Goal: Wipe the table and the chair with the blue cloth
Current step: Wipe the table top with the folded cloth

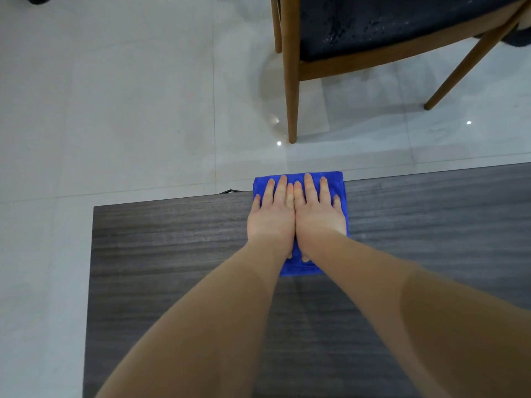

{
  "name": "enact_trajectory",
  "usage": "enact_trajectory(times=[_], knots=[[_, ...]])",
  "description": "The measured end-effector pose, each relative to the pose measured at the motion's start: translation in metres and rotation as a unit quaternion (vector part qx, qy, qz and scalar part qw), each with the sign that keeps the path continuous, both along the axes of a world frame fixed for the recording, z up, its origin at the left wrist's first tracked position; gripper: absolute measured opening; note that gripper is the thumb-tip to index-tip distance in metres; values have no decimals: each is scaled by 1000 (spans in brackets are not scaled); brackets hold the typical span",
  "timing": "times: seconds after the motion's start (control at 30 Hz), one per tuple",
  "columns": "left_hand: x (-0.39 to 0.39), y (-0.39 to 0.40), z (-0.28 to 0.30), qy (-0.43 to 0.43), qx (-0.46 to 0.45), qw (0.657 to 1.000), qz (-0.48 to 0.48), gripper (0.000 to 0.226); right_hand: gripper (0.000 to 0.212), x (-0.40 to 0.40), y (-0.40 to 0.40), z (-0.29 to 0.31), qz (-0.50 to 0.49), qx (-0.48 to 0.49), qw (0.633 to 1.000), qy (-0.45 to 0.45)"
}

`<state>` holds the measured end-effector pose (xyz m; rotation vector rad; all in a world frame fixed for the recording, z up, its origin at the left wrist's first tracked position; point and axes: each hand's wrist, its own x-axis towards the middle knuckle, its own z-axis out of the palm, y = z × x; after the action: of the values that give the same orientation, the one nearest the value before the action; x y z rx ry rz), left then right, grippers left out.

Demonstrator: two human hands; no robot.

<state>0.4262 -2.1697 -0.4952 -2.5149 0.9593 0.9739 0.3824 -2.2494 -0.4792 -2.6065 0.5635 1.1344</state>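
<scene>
Both hands pressing flat on the blue cloth, side by side: left hand, right hand, fingers straight and spread, gripping nothing. Cloth is lying folded on the dark table, its far end overhanging the table's far edge.

Judging progress: table wiping looks underway, the person working at the far edge; how much surface is done cannot be told. Chair, standing on the floor beyond, appears not yet wiped.

Chair cut off at top; table's near and right parts running out of view; thumbs mostly hidden
</scene>
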Motion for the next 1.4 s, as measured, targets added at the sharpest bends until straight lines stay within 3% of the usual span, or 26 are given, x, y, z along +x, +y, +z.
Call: enact_trajectory(times=[0.23,0.43,0.6,0.8,1.0,1.17,1.4], knots=[[1,2,5,22,-34,999,10,119,133,1,1,-1,-17,5,1000,-11],[8,9,2,55,-60,997,6,130,149,4,11,-11,-9,-49,999,-2],[7,12,-5,59,-82,995,11,130,143,-1,9,-26,1,-75,997,-25],[7,9,-8,65,-69,995,16,127,156,-8,-15,-77,92,-118,989,-16],[9,8,-8,76,-65,995,16,119,157,-7,-17,-72,104,-123,987,-12],[19,28,-4,86,-59,994,-8,121,154,-5,3,-70,95,-104,990,-25],[49,82,6,90,-54,994,-12,130,170,28,57,-72,71,-95,993,-24]])
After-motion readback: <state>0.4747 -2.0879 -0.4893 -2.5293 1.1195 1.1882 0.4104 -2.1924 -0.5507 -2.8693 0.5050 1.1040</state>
